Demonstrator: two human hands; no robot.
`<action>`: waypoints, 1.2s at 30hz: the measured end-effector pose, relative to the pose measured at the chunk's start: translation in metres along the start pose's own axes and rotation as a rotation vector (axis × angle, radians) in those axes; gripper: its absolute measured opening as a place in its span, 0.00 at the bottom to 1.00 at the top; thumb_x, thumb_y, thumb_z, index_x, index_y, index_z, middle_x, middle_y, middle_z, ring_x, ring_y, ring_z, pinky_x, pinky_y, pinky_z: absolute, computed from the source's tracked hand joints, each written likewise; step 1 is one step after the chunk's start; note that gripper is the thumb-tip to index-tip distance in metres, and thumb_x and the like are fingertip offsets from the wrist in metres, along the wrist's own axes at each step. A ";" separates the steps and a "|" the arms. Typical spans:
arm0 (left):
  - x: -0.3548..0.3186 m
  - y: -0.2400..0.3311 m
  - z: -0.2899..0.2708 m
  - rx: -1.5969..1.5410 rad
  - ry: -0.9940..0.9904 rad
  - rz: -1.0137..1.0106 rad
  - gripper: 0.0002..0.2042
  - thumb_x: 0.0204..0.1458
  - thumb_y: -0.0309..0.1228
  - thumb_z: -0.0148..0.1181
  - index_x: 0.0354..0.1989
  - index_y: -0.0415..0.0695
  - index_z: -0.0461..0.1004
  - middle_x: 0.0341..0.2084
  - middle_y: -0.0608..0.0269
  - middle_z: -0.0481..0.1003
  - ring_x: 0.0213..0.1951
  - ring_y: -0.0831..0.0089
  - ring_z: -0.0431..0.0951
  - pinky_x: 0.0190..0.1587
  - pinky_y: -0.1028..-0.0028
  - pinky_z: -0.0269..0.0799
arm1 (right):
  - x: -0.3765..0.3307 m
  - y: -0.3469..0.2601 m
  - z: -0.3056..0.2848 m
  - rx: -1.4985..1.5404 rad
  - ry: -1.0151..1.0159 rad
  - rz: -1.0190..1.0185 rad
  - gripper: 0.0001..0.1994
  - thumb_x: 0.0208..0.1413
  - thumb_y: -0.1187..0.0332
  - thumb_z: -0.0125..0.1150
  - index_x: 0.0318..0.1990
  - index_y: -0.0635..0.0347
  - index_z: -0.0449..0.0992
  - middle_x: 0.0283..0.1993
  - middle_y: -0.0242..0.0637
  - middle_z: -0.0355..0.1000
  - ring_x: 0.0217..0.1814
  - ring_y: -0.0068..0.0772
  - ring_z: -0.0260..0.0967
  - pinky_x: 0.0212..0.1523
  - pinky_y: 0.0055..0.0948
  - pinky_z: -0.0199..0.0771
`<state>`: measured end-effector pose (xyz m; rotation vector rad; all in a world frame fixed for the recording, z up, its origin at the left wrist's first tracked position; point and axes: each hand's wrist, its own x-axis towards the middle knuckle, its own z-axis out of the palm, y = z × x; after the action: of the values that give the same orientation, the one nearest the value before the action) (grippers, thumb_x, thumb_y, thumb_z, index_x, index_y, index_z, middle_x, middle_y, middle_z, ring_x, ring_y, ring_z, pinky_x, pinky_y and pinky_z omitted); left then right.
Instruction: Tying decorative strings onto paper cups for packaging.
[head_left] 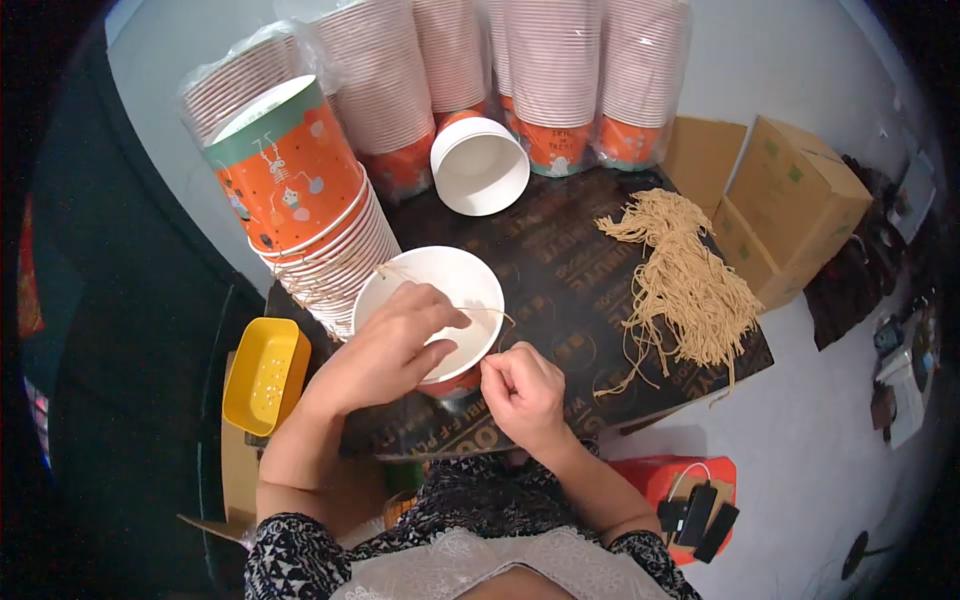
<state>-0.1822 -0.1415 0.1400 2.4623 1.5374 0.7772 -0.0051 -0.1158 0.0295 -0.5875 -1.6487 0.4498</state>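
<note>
A white-lined paper bucket (pixel 472 268) with an orange outside stands mouth up near the table's front edge. My left hand (pixel 395 345) reaches over its left rim; the thumb and index finger are apart above the opening, and the other fingers are partly hidden. Against the bucket's right rim, my right hand (pixel 525 392) is closed in a pinch; what it grips, if anything, is hidden. A thin tan string (pixel 495 311) crosses the right rim and bends just above my right hand. More string shows at the bucket's upper left rim.
Left of the bucket leans a nested stack of orange paper buckets (pixel 290 190) with strings along its rims. A yellow tray (pixel 288 370) holds small white bits. Tan strings (pixel 690 290) lie bundled at right. Behind are another bucket (pixel 480 170), wrapped stacks (pixel 555 70) and a cardboard box (pixel 800 190).
</note>
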 end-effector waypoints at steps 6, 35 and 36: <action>0.018 -0.007 0.008 -0.140 -0.302 0.079 0.09 0.53 0.27 0.58 0.40 0.38 0.77 0.37 0.50 0.75 0.47 0.52 0.73 0.51 0.61 0.67 | -0.002 0.002 -0.001 -0.027 -0.013 0.014 0.09 0.46 0.80 0.66 0.30 0.59 0.71 0.24 0.39 0.67 0.23 0.42 0.69 0.22 0.37 0.67; 0.002 0.030 0.017 -0.770 -0.087 -0.396 0.05 0.56 0.24 0.61 0.30 0.35 0.76 0.19 0.69 0.73 0.21 0.86 0.69 0.20 0.82 0.62 | 0.020 -0.016 -0.042 -0.074 0.030 -0.075 0.16 0.50 0.85 0.55 0.48 0.68 0.73 0.44 0.45 0.71 0.38 0.37 0.71 0.42 0.30 0.74; 0.003 0.032 0.015 -0.835 -0.125 -0.474 0.05 0.56 0.24 0.62 0.31 0.36 0.76 0.20 0.69 0.73 0.21 0.86 0.69 0.20 0.82 0.63 | 0.022 -0.018 -0.044 -0.076 0.029 -0.079 0.16 0.50 0.85 0.55 0.48 0.68 0.73 0.44 0.45 0.71 0.38 0.37 0.71 0.42 0.30 0.74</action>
<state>-0.1483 -0.1518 0.1397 1.4535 1.2955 0.8999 0.0340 -0.1181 0.0646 -0.5804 -1.6608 0.3207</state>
